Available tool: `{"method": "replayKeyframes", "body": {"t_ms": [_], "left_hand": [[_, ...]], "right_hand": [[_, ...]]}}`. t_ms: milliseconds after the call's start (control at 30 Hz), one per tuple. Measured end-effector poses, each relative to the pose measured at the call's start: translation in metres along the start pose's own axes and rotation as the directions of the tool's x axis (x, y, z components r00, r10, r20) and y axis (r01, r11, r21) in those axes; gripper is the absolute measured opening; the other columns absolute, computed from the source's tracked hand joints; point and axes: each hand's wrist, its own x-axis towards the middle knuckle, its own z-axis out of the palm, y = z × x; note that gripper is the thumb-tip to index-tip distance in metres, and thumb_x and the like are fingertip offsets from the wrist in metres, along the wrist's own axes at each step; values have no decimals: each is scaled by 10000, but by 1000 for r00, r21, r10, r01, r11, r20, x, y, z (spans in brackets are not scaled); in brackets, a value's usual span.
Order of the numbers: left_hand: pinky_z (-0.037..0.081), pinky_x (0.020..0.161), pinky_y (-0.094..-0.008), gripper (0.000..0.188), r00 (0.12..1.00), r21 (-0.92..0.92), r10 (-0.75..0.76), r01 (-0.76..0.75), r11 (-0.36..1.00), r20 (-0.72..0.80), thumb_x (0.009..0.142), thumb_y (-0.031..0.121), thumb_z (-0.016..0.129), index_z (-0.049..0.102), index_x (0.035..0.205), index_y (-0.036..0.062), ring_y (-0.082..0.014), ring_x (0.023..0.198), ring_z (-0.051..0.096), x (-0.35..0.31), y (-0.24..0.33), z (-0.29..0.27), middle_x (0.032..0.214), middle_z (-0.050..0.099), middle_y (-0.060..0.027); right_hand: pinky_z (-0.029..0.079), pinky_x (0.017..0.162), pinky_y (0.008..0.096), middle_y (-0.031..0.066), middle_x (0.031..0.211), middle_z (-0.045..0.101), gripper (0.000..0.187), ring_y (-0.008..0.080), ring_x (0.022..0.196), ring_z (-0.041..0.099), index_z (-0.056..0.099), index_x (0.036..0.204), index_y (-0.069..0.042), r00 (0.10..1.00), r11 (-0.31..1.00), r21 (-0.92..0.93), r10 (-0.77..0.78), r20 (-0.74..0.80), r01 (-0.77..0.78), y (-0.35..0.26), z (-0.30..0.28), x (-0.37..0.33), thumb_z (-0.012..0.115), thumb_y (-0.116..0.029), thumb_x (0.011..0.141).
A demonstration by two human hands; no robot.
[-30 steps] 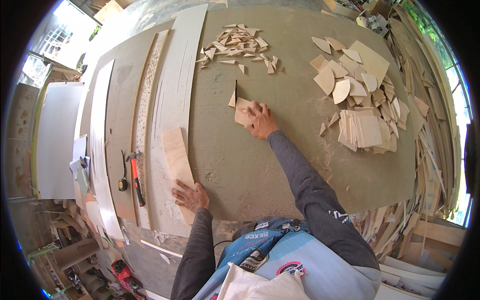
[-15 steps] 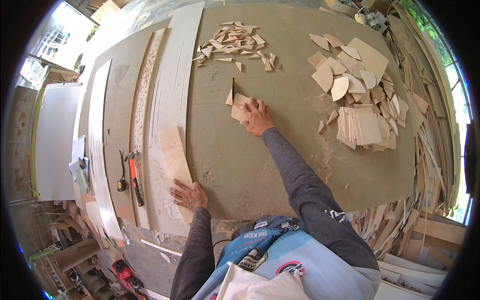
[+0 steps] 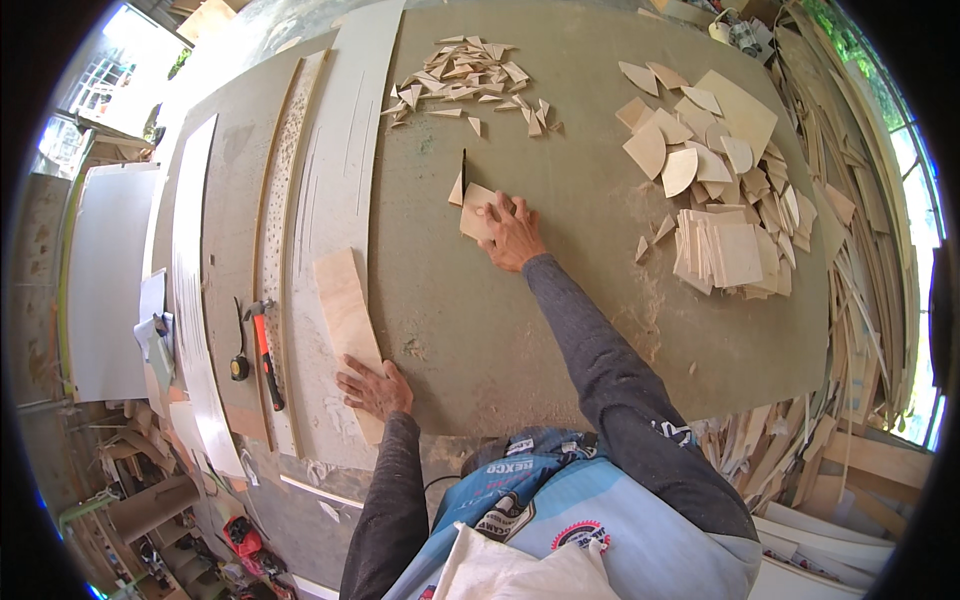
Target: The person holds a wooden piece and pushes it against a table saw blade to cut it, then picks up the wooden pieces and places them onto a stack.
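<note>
The right hand (image 3: 512, 232) lies flat with its fingers spread on a small square wood piece (image 3: 476, 210), pressing it down against the tabletop (image 3: 560, 330). The piece sits just left of a thin dark slot (image 3: 463, 166) in the tabletop's surface, and a smaller triangular offcut (image 3: 456, 190) leans just beside the piece, on the side away from the wrist.

The left hand (image 3: 375, 388) rests near the tabletop's front edge, palm down and fingers loosely spread, on the near end of a long pale wood strip (image 3: 345, 320). It grips nothing; it only lies on the strip. The strip runs away from the hand, on top of a wide white board (image 3: 340, 150).

Beyond the right hand, farther from the body, a scatter of small wood triangles (image 3: 468, 85) lies on the tabletop. To the right of the right hand stands a stack of square wood sheets (image 3: 725, 255), with a loose heap of curved, fan-shaped cutouts (image 3: 690, 140) behind it. Long wood scraps (image 3: 850, 280) pile up past the tabletop's right edge.

To the left of the left hand, a hammer with a red handle (image 3: 264, 352) and a small dark tool (image 3: 240, 355) lie side by side on narrow boards. One of those boards, a long strip dotted with holes (image 3: 285, 170), runs beside the white board.
</note>
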Motion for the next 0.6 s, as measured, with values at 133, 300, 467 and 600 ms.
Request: {"method": "replayKeyframes", "body": {"t_ms": [133,300,467,600], "left_hand": [[131,1228,-621,930,1000,6,-11,11,1000,8,966,456,602,85,1661,121,-426,1565,110,-1,1,-4,1651,140,-310],[130,1225,-628,931,1000,1,-11,11,1000,0,967,458,604,80,1663,129,-429,1565,107,1,-1,0,1650,149,-311],[128,1226,-630,936,1000,2,-11,11,1000,11,967,461,604,74,1664,129,-427,1566,106,1,2,-5,1654,144,-307],[131,1226,-629,932,1000,-10,-8,8,1000,6,968,463,600,78,1664,127,-427,1566,104,1,1,-2,1655,145,-302]], "right_hand": [[349,1080,610,142,1589,292,730,379,1360,307,484,1502,-87,1000,1000,-23,20,-17,-20,-4,2,2,724,-400,888],[354,1080,614,166,1583,320,728,373,1352,328,483,1505,-79,998,1000,-10,29,-54,-29,-5,6,4,710,-397,890],[352,1072,641,170,1589,312,736,380,1359,323,484,1501,-75,999,1000,-1,21,-48,-21,-5,7,-1,717,-403,884],[362,1055,646,167,1593,305,740,381,1360,322,489,1497,-79,999,1000,-23,14,-50,-15,-4,9,-4,728,-405,876]]}}
